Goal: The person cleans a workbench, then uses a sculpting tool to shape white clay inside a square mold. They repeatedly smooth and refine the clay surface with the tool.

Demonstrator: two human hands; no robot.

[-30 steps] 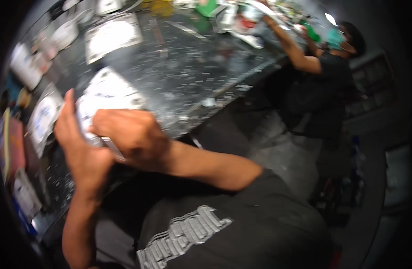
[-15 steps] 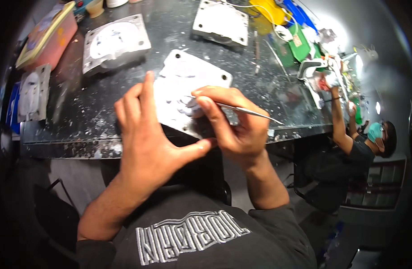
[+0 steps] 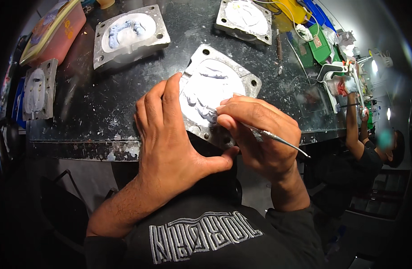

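A metal dental flask half filled with white plaster lies at the table's near edge, corner holes showing. Tooth-shaped ridges and hollows stand out in the plaster. My left hand grips the flask, its fingers along the left side and its thumb by the near corner. Pinched like a pen in my right hand is a thin metal carving tool. Its working tip meets the plaster near the ridges, partly hidden by my fingers; the other end points toward the lower right.
Other plaster-filled flask halves stand at the back left, back right and far left. A pink tub sits at the left. A loose hand tool lies right of centre. A co-worker works at the right.
The view has shifted, so the table and hands appear further right, and glare on the plaster has lessened. The carving tool's free end has tilted toward me. Both hands keep their hold.
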